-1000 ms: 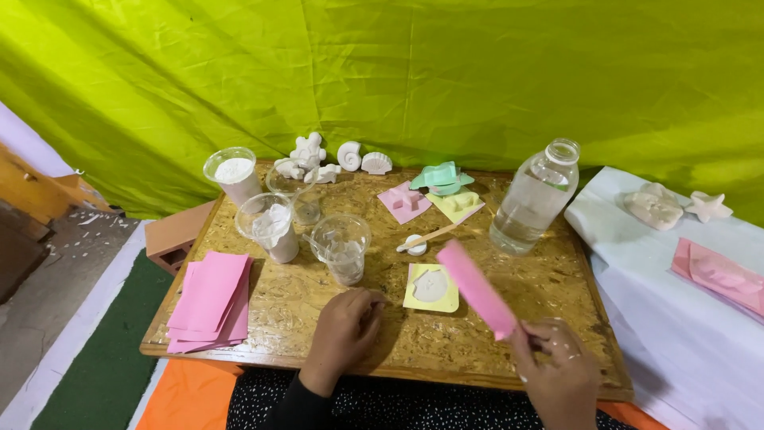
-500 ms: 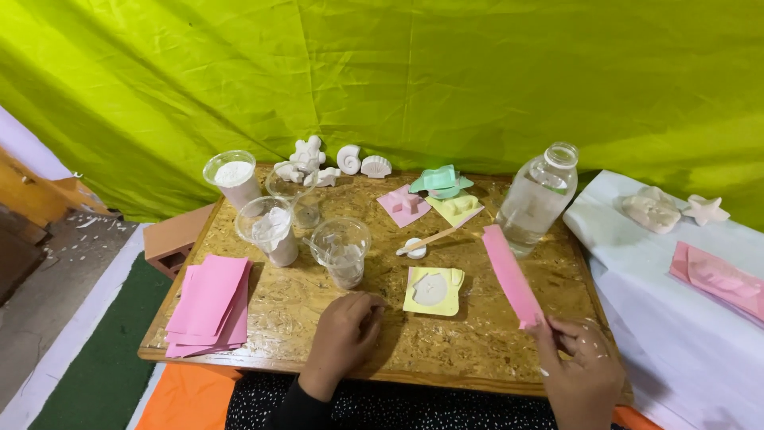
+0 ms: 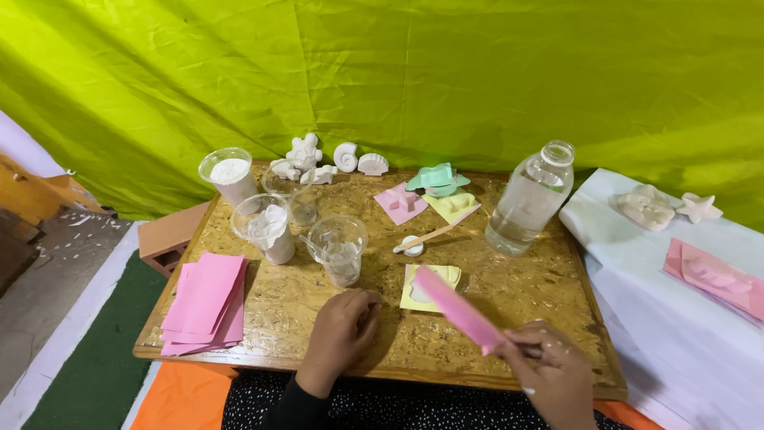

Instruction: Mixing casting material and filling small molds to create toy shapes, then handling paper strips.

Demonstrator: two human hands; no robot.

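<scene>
Over the wooden board [image 3: 509, 310], your right hand [image 3: 549, 374] pinches the near end of a pink strip [image 3: 458, 309], which slants up and leftward above the yellow mould [image 3: 430, 287]. Your left hand [image 3: 342, 334] rests loosely curled on the board, holding nothing.

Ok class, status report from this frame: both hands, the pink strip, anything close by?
Right hand pinching pink strip by its near end, raised over the yellow mould. Left hand resting on the board. Plastic cup just beyond.
</scene>
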